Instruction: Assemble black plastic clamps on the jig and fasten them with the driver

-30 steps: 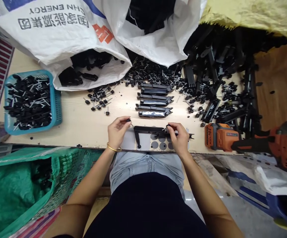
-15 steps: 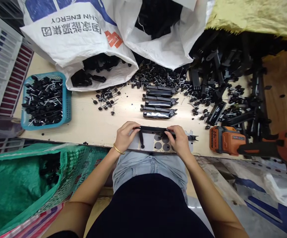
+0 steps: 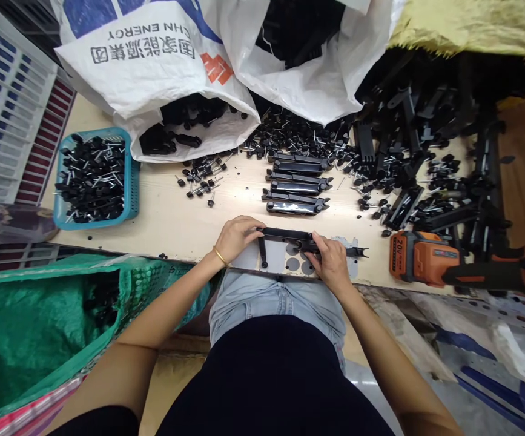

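Observation:
A long black plastic bar [image 3: 289,236] lies across a grey perforated plate [image 3: 284,261] at the table's near edge. My left hand [image 3: 238,237], with a gold bangle at the wrist, grips the bar's left end. The bar's right half is under my right hand [image 3: 330,261], whose fingers press on it. A short black leg hangs from the bar near my left hand. Just beyond, three finished black bars [image 3: 296,188] lie stacked in a row.
A blue basket [image 3: 132,181] of black-headed pins stands at left. Loose pins [image 3: 201,180] and piles of black parts [image 3: 407,157] cover the far table, before white sacks [image 3: 162,66]. An orange cordless drill [image 3: 430,260] lies at right. A green bag [image 3: 39,333] sits lower left.
My left hand, which held a small pin clear of the bar, has come onto the bar's left end. Both hands now press on the bar. The camera view shifted slightly.

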Tool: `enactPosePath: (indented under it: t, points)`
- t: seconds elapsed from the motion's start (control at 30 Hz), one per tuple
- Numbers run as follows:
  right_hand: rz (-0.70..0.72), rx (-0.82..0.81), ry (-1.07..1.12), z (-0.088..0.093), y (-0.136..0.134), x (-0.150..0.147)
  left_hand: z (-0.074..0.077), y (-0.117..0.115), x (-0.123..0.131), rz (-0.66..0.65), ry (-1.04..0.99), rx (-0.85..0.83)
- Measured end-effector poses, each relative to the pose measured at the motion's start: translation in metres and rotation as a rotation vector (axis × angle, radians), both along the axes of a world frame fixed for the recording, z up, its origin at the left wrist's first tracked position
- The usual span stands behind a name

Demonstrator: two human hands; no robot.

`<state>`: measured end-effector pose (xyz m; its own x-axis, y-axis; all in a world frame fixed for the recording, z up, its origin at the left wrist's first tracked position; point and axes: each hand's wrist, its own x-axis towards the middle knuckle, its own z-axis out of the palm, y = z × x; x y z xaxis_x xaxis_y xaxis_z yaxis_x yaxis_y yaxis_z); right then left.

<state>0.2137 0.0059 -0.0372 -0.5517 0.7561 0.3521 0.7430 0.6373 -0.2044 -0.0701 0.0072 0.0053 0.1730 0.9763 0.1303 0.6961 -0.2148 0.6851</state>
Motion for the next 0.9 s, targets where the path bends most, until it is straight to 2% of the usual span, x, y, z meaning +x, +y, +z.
enactPosePath:
  t: [0.17,0.33,0.5,0.73,0.83,0.9]
  points:
    - [-0.061,0.107,-0.026,-0.005,0.0,-0.006,-0.015,0.003,-0.01,0.079,-0.117,-0.148]
    - [-0.042,0.082,-0.078,-0.007,0.001,-0.004,-0.018,-0.001,-0.013,-0.007,-0.191,-0.25]
    - [-0.029,0.017,-0.074,-0.007,0.003,-0.001,-0.02,-0.01,-0.003,0.094,-0.131,-0.19]
    - [-0.061,-0.018,-0.117,-0.009,0.002,-0.002,-0.027,-0.022,0.013,0.149,-0.072,-0.123]
    - [-0.067,-0.046,-0.121,-0.011,0.002,-0.002,-0.029,-0.024,0.011,0.133,-0.037,-0.084]
    - [-0.075,-0.078,-0.122,-0.01,0.003,-0.002,-0.025,-0.02,0.007,0.071,0.028,-0.041]
